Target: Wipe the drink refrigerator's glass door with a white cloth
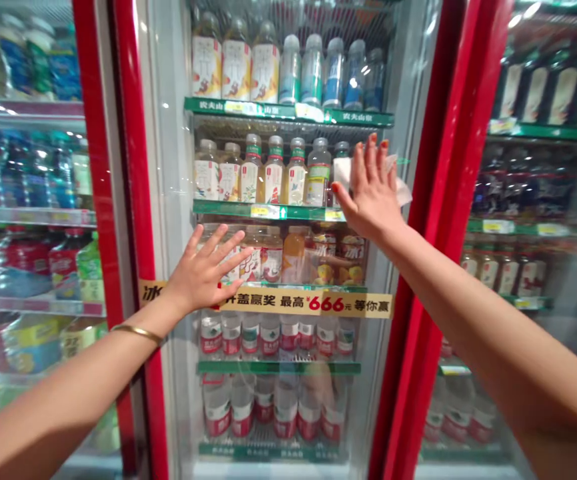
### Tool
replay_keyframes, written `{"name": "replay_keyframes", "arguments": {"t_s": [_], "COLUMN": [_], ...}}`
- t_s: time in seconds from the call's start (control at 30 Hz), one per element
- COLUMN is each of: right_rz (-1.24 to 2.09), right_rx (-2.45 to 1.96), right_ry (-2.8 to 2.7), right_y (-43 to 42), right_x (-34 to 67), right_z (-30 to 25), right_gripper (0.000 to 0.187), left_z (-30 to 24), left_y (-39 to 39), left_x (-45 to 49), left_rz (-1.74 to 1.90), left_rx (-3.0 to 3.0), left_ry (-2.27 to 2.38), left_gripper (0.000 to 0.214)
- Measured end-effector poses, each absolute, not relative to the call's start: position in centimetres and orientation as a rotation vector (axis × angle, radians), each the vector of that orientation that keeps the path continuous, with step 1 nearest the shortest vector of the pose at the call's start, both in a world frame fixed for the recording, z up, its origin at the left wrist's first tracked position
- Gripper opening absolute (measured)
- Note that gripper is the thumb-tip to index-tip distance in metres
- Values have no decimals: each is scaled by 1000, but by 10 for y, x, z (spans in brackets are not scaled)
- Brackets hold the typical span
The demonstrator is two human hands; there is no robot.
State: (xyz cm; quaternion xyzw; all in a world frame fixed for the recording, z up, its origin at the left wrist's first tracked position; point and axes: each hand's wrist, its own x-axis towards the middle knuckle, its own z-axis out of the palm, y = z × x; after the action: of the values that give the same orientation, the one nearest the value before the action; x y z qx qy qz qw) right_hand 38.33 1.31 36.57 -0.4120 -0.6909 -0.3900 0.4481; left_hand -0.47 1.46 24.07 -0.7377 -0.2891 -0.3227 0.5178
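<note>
The left hand lies flat on the clear glass door of a red-framed drinks cooler, fingers spread apart and holding nothing, just above a long yellow paper banner with black characters and a red "666" stuck across the glass. A thin gold bangle circles that wrist. The right hand is higher and further right on the same door, palm pressed against a crumpled white cloth that it pins to the glass; its fingers are extended and only slightly apart, with the cloth showing past both sides of the hand. Behind the glass, green-edged shelves carry rows of bottles: pale tea bottles with white labels level with the right hand, orange juice bottles beside the left hand, and clear water bottles with red labels below the banner. A red door frame stands just right of the right hand.
</note>
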Motion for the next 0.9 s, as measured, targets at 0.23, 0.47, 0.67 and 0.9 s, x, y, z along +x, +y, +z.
{"name": "replay_keyframes", "arguments": {"t_s": [0.23,0.47,0.67,0.9], "right_rz": [-1361,-1068,-1283,-1246], "right_rx": [-521,-946,-533,-942], "right_ry": [-2323,-1598,-2322,-1726], "right_y": [11,19,12,17], "right_x": [373,383,344,303], "right_z": [293,358,301,356], "right_gripper": [93,92,98,96], "left_z": [240,235,225,220], "left_y": [17,18,20,25], "left_x": [-2,-3,-4,-5], "left_rz": [-791,-824,-1049,-1200], "left_rx": [-1729,-1710,-1640,-1687], "left_ry": [-629,-709,-814,-808], "left_gripper": [92,96,120,103]}}
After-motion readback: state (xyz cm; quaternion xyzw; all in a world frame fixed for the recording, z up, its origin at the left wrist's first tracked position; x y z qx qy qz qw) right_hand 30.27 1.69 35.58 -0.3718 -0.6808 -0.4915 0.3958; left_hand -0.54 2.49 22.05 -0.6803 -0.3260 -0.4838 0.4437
